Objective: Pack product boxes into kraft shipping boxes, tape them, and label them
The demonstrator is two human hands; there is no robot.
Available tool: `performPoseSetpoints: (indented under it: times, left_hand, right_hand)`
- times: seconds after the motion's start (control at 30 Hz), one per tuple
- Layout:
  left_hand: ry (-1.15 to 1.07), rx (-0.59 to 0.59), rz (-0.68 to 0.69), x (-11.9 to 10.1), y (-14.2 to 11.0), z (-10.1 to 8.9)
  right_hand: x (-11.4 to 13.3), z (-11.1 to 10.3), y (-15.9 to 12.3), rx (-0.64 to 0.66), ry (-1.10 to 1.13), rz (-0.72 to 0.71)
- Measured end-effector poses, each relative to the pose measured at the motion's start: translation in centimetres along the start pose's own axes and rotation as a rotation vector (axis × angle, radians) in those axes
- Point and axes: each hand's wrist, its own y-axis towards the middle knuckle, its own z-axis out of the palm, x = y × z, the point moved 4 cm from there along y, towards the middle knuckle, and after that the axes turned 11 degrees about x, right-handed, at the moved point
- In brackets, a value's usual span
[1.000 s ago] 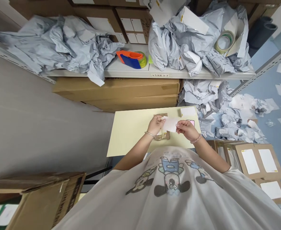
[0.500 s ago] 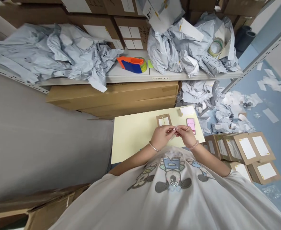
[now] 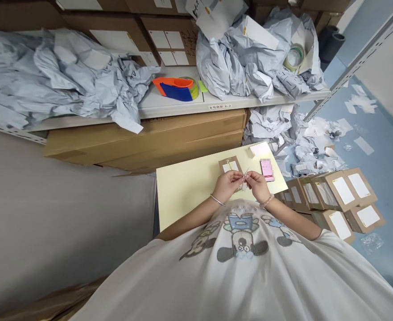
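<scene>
Both hands meet in front of my chest, above the near part of a pale yellow table (image 3: 183,191). The fingers of my left hand (image 3: 229,183) pinch a small, thin, whitish piece (image 3: 246,173) that I cannot name. My right hand (image 3: 257,185) pinches the same piece from the other side, fingertips close to the left ones. Just beyond the left hand lies a small brown cardboard box (image 3: 221,165) with a white label, partly hidden by the fingers. A phone with a pink screen (image 3: 267,169) lies to the right of the right hand.
A small white box (image 3: 259,150) stands at the table's far right corner. Behind, a shelf (image 3: 183,107) carries grey mailer bags (image 3: 92,80), an orange and blue tape dispenser (image 3: 176,88) and a tape roll (image 3: 294,57). Labelled cartons (image 3: 345,191) are stacked at the right.
My view has shifted slightly. The hands are a little less tightly together, and a thin pale piece now shows between the fingertips.
</scene>
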Motion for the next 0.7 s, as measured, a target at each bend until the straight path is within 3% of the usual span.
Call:
performPoseSetpoints:
  times: [0.2,0.33,0.47,0.6,0.7]
  left_hand:
    - [0.021,0.049,-0.073,0.2,-0.1,-0.7]
    - [0.385,0.006,-0.023,-0.9,-0.7,-1.0]
    - [0.695,0.07,-0.008,-1.7,-1.0,-1.3]
    - [0.632,0.121,-0.05,-1.1,-1.1,-3.3]
    - [0.5,0.067,-0.115,-0.4,-1.2,-6.2]
  right_hand:
    - [-0.2,0.5,0.2,0.022,-0.032,-0.001]
    - [-0.4,0.5,0.4,0.035,-0.086,-0.035]
    - [-1.5,-0.1,0.3,0.083,-0.12,0.003]
    - [-3.3,-2.4,-0.6,0.17,-0.118,0.094]
    - [-4.6,-6.1,-1.6,0.172,-0.173,0.141]
